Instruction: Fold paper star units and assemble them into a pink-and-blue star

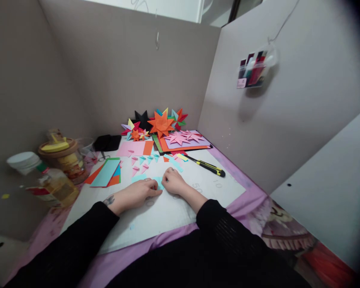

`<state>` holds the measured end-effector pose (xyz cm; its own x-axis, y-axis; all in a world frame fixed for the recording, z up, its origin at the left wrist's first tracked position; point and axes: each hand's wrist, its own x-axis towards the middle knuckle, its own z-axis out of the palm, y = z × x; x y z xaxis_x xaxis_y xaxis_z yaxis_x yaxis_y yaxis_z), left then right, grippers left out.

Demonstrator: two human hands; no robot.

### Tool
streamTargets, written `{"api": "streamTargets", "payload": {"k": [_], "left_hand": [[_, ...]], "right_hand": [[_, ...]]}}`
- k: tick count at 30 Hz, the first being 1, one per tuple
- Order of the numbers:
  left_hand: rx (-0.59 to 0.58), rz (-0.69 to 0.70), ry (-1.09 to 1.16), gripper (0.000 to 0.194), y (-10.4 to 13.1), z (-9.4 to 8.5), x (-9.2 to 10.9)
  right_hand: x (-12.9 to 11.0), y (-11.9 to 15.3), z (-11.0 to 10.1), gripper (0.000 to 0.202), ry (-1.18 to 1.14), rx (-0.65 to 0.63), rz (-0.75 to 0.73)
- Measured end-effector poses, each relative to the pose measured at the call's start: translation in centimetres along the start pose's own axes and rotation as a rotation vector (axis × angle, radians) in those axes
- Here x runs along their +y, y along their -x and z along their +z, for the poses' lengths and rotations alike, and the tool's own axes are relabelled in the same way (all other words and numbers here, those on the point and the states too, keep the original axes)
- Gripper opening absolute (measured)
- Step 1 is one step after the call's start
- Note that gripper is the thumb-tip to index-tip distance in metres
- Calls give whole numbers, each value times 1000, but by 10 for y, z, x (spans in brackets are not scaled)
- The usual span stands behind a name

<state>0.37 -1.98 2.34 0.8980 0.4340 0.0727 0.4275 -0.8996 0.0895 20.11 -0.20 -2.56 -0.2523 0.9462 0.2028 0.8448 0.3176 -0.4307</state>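
A small light blue piece of paper (159, 183) lies flat on the white board (180, 216), between my hands. My left hand (138, 194) has its fingers curled down at the paper's left side. From the right, my right hand (174, 182) holds the paper's edge with closed fingers. The fingertips hide part of this sheet. Another light blue piece (139, 177) shows just behind my left hand. Further back sit several small folded pink pieces (135, 169) and folded light blue pieces (150, 159).
A yellow-and-black utility knife (210, 168) lies at the right. Coloured paper strips (106, 174) are at the left, near a bottle (55, 186) and a lidded tub (64, 158). Paper stars (161, 123) stand at the back wall. A packet (252, 70) hangs on the right wall.
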Motion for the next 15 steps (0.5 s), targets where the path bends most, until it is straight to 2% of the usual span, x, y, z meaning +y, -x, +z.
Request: {"api": "streamTargets", "payload": {"k": [3,8,15], "left_hand": [[-30,33,16,41,0,0,0],[-8,-3,36,44,-1,5,0],[-4,15,-45,43,-3,9,-1]], "right_hand": [[-1,0,0,12,8,-1,5],[-1,0,1,13,17,3,9],[-2,-1,2,15,31,5,16]]}}
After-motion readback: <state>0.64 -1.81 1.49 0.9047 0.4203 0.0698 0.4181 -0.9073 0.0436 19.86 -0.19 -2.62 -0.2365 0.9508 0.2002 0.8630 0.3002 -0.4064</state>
